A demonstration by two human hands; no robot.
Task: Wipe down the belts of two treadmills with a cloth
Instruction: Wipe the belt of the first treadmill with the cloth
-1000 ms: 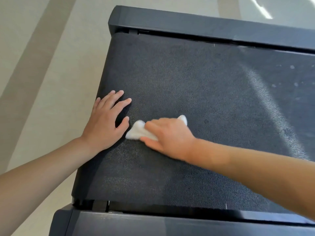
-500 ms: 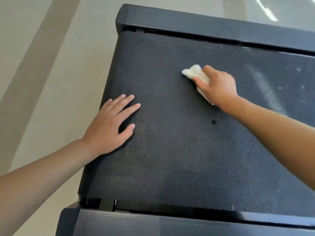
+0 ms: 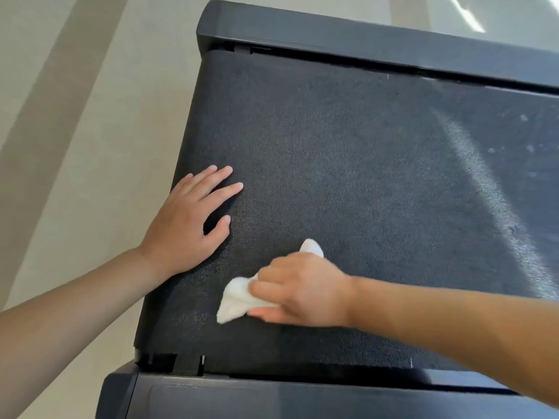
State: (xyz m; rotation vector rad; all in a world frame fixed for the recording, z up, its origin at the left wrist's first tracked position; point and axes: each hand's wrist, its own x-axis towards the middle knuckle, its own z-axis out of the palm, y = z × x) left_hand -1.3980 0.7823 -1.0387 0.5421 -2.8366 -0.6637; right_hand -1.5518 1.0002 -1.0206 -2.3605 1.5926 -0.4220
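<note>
White cloth (image 3: 239,299), soft, light and bunched, is gripped under the curled fingers of the right hand (image 3: 299,290) and pressed on the belt (image 3: 348,182) near its front-left. Left hand (image 3: 184,228) rests flat, fingers spread. Best held bunched in the palm; grainy belt likely drags.

belt (image 3: 348,176) open; left hand (image 3: 184,225) blocks edge.

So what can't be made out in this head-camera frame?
- Most of the white cloth: covered by the right hand.
- Treadmill belt, far right: cut off by the frame edge.
- Pale specks there: too small to identify.
- Second treadmill: out of view.
</note>
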